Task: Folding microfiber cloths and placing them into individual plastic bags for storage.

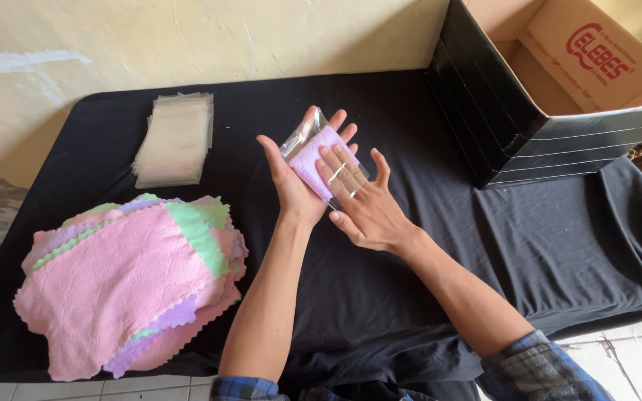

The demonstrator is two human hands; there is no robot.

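My left hand [293, 186] is held palm up above the black table cover, and a clear plastic bag [300, 136] with a folded lilac cloth [313, 157] inside lies across its palm and fingers. My right hand [362, 204] lies flat on top of the bag, fingers spread and pressing down on the cloth. The bag's open end sticks out past my left fingertips, toward the wall.
A pile of pink, green and lilac cloths [124, 278] lies at the near left. A stack of clear bags [174, 139] sits at the far left. An open cardboard box with black sides [529, 104] stands at the far right. A black cloth [440, 312] covers the table.
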